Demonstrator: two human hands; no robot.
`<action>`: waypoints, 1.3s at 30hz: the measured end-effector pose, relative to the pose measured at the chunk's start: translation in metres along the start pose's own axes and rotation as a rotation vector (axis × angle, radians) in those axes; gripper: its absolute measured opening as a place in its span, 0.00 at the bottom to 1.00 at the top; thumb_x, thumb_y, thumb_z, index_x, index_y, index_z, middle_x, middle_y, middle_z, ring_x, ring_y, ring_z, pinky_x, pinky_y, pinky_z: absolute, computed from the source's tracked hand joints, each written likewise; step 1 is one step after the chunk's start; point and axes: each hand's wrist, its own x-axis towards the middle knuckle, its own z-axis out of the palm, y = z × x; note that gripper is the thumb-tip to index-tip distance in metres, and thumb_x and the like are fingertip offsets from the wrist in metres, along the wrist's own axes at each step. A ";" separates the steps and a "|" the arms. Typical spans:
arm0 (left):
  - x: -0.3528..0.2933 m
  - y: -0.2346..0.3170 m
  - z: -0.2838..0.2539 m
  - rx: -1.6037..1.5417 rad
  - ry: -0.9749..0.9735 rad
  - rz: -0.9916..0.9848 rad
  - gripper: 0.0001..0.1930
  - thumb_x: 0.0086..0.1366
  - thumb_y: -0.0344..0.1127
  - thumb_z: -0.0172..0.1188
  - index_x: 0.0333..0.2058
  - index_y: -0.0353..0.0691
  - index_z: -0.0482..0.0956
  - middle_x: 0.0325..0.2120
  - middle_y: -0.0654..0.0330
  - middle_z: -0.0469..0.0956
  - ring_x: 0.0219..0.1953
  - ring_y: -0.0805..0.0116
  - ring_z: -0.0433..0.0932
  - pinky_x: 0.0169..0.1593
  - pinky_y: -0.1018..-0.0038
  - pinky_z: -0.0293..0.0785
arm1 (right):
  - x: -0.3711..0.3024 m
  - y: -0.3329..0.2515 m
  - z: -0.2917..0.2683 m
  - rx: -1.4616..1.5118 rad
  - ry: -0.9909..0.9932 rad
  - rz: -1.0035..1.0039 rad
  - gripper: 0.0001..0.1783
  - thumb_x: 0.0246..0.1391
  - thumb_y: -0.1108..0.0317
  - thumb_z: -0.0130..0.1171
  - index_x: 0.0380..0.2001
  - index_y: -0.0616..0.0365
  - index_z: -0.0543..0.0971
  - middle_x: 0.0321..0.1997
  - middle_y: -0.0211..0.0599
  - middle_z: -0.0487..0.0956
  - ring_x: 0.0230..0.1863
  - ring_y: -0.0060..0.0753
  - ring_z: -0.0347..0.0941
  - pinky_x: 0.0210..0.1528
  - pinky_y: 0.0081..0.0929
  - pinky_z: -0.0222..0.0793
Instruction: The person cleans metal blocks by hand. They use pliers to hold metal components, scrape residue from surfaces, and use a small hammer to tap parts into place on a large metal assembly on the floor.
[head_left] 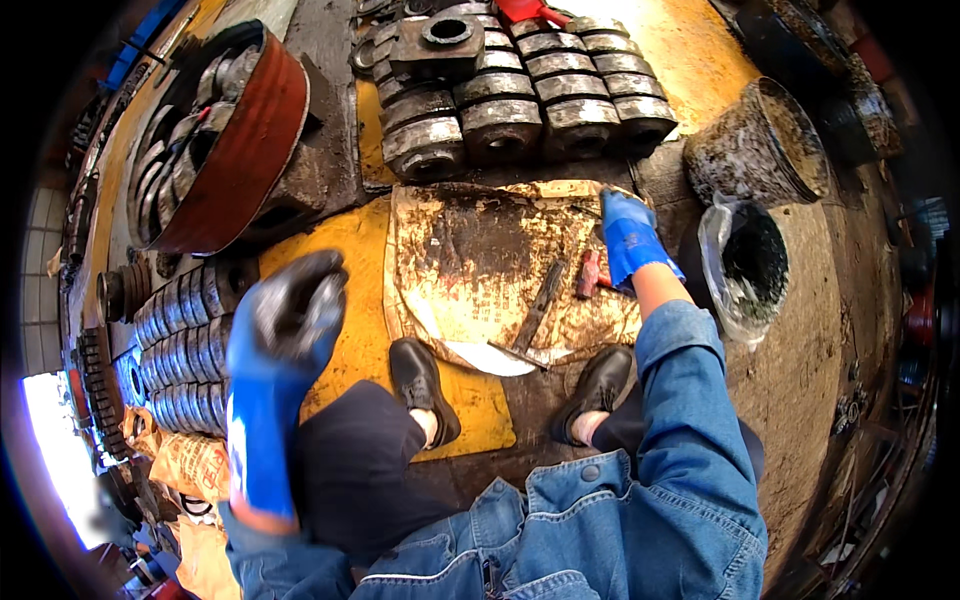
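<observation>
My left hand (293, 310), in a blue glove with dark greasy fingers, is raised over the yellow floor sheet, left of my knee. Its fingers curl inward, blurred by motion; I see no clear object in them. My right hand (630, 232), also blue-gloved, reaches to the upper right corner of a stained, flattened sack (450, 310). Its fingertips point down and away, and what they hold, if anything, is hidden. Near that wrist lies a red tool piece (590, 274). A dark hammer-like tool (540, 310) rests on the sack between my shoes.
Beyond the sack stand stacked rows of metal blocks with bores (502, 128). A red-brown drum (240, 150) of metal rings is at the left, above rows of ring parts (185, 355). At the right are a dirty bucket (735, 140) and a plastic-lined bucket (718, 265).
</observation>
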 end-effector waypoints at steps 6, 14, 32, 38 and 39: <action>0.004 0.016 -0.022 0.400 -0.009 -0.089 0.20 0.64 0.41 0.55 0.46 0.29 0.75 0.37 0.49 0.80 0.39 0.63 0.79 0.44 0.71 0.74 | 0.108 -0.058 0.026 0.127 0.079 -0.109 0.20 0.58 0.68 0.45 0.54 0.54 0.68 0.54 0.46 0.74 0.52 0.52 0.72 0.51 0.48 0.69; 0.008 0.009 -0.012 0.320 -0.047 -0.282 0.17 0.65 0.32 0.53 0.51 0.30 0.70 0.42 0.49 0.77 0.43 0.61 0.79 0.49 0.69 0.73 | 0.138 -0.086 0.026 0.260 -0.177 0.050 0.23 0.61 0.59 0.37 0.53 0.57 0.73 0.57 0.51 0.71 0.58 0.53 0.69 0.57 0.49 0.64; 0.003 0.015 -0.007 0.412 -0.074 -0.165 0.16 0.65 0.36 0.53 0.47 0.31 0.75 0.39 0.50 0.79 0.41 0.61 0.79 0.47 0.69 0.74 | 0.114 -0.092 0.023 0.237 0.236 -0.058 0.20 0.55 0.58 0.52 0.51 0.49 0.73 0.49 0.46 0.77 0.49 0.55 0.74 0.49 0.48 0.71; -0.017 0.009 -0.015 0.366 -0.057 0.074 0.17 0.66 0.40 0.53 0.46 0.32 0.77 0.38 0.51 0.80 0.40 0.61 0.79 0.45 0.69 0.75 | 0.028 -0.057 -0.040 0.087 0.126 -0.204 0.16 0.52 0.54 0.55 0.39 0.50 0.80 0.41 0.49 0.79 0.42 0.53 0.76 0.44 0.45 0.72; -0.017 -0.002 -0.008 0.325 -0.069 0.119 0.17 0.66 0.40 0.53 0.46 0.32 0.77 0.38 0.51 0.80 0.40 0.61 0.80 0.45 0.69 0.75 | 0.020 -0.021 -0.035 0.076 0.173 -0.215 0.16 0.52 0.53 0.56 0.38 0.52 0.80 0.40 0.50 0.79 0.42 0.53 0.76 0.43 0.44 0.72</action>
